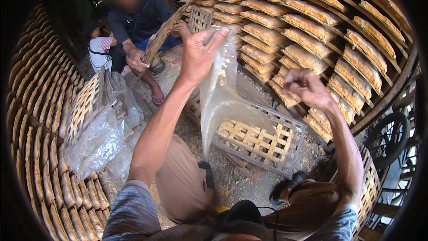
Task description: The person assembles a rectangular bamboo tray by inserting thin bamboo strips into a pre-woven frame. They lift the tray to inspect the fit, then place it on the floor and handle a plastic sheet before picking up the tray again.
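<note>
Clear plastic sheet (218, 85), left hand (200, 56) pinching at twelve o'clock, seems mid-handling over tan bamboo-lattice tray (258, 142) at four. Steadying likely needs right hand (309, 88) at three, curled, grip unclear.

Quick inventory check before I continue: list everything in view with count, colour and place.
Plastic sheet: one, clear, centre
Woven tray: one, tan, lower centre
Slabs: too many to count, tan-orange, rows right and left
Plastic pile: one, clear, left
Left lattice: one, tan, against the pile
Co-worker: one, dark shirt, upper left
Woven panel: one, brown, co-worker's hands
Second person: one, pale shirt, far left
Wheel: one, black, right edge
Trousers: one pair, brown, bottom
Left hand: one, bare, upper centre, gripping plastic sheet
Right hand: one, bare, right of centre, blurred
</note>
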